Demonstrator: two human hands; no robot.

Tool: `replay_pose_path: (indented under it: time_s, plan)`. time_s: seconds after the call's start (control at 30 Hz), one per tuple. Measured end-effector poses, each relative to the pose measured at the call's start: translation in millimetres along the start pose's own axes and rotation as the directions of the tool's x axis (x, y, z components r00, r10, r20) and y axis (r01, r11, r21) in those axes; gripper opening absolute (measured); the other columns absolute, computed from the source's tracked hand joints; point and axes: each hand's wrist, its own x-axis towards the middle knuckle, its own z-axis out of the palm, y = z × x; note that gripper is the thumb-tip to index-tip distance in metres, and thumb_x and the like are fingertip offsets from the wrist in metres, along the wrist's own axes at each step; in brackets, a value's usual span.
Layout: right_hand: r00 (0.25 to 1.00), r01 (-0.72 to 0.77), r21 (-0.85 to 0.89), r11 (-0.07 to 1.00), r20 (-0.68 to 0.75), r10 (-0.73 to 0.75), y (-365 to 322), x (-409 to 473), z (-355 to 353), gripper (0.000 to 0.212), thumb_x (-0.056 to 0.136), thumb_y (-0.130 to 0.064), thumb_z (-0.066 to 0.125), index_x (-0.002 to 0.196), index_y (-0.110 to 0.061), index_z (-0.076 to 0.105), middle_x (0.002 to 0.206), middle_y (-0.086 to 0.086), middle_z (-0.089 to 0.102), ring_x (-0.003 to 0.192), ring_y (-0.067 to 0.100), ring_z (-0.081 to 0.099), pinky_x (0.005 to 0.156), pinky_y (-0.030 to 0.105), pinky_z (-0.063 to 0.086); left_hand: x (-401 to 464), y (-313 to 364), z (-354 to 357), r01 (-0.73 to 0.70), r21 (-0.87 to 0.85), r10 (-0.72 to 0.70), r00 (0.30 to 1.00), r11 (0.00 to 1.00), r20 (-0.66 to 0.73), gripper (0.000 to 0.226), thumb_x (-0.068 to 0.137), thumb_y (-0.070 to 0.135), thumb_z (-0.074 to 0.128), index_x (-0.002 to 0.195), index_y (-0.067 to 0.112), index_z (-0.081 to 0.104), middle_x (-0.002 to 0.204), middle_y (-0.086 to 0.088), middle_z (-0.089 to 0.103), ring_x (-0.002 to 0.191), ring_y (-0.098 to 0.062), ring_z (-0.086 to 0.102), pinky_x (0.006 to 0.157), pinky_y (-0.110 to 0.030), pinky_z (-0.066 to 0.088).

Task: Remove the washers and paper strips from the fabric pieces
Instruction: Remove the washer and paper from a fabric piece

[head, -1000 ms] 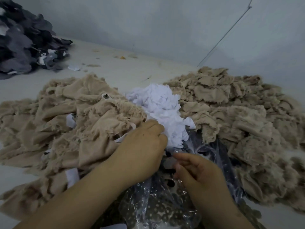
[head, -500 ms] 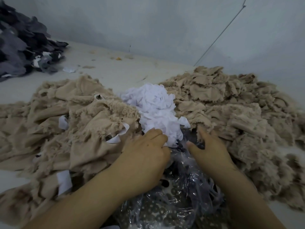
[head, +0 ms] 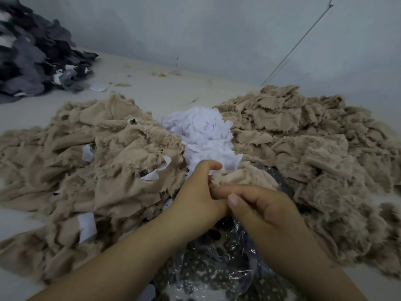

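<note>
Beige, fuzzy-edged fabric fills most of the view: a rumpled heap of beige fabric pieces with white strips still caught in them [head: 104, 170] lies to the person's left, and a flatter pile of small beige fabric scraps [head: 303, 137] lies to the right. Between the 2 piles sits a mound of crumpled white paper strips [head: 204, 131], and nearer the body a clear plastic bag of dark round metal washers [head: 217, 272] lies under the wrists. Both hands meet over that bag on 1 small beige fabric piece [head: 243, 175]. The left hand [head: 199, 192] has its fingers curled round the piece's left end, with what looks like a bit of white paper at its fingertips, though that is not sure. The right hand [head: 260, 205] pinches the near edge of the same piece, fingers bent and close together. The piece runs left to right between the hands, its free end pointing away toward the paper mound. Whether a washer is still on it is hidden by the fingers. Judging by this, the strip end lies at the left fingertips, so pulling the hands apart along that left-right line would likely free it. A dark grey fabric pile [head: 32, 61] sits far left.
</note>
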Motion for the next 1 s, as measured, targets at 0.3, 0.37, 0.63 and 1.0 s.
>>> replay_pose_path:
  time_s: [0.3,0.37,0.63,1.0]
  plan:
    - [0.96,-0.212,0.006,0.977,-0.184,0.209,15,-1,-5,0.016,0.086,-0.04,0.065,0.08,-0.026,0.07,0.077,-0.011,0.075,0.068,0.006,0.071,0.065,0.026,0.059,1,-8,-4,-0.074,-0.384,0.008,0.985,0.92,-0.172,0.032,0.093,-0.011,0.049,0.096,0.012,0.071,0.091,-0.015,0.074,0.083,-0.031,0.072,0.067,-0.036,0.06]
    - [0.903,-0.43,0.041,0.902,0.042,0.428,17,1,-5,0.055,0.08,-0.066,0.053,0.074,-0.015,0.071,0.065,0.003,0.075,0.056,0.018,0.071,0.05,0.024,0.053,1,-7,-9,-0.06,-0.581,-0.033,0.988,0.812,-0.148,0.031,0.091,-0.013,0.048,0.097,0.007,0.07,0.094,-0.017,0.074,0.086,-0.031,0.072,0.066,-0.035,0.06]
    - [0.786,-0.433,0.876,0.213,0.252,0.564,24,7,12,0.051,0.084,-0.029,0.062,0.126,0.0,0.063,0.118,0.021,0.071,0.108,0.037,0.07,0.089,0.05,0.058,-25,-12,-14,-0.074,-0.42,0.08,0.997,0.905,-0.003,0.017,0.061,0.002,0.053,0.056,0.013,0.065,0.058,-0.006,0.057,0.055,-0.017,0.047,0.052,-0.024,0.037]
    - [0.83,-0.449,0.816,0.366,0.229,0.508,9,-3,17,0.043,0.078,-0.025,0.065,0.11,0.003,0.071,0.109,0.025,0.073,0.103,0.041,0.071,0.092,0.049,0.056,-27,-9,-12,-0.048,-0.305,0.035,0.998,0.951,-0.049,0.031,0.073,0.024,0.083,0.089,0.01,0.06,0.082,-0.025,0.069,0.071,-0.03,0.061,0.064,-0.042,0.05]
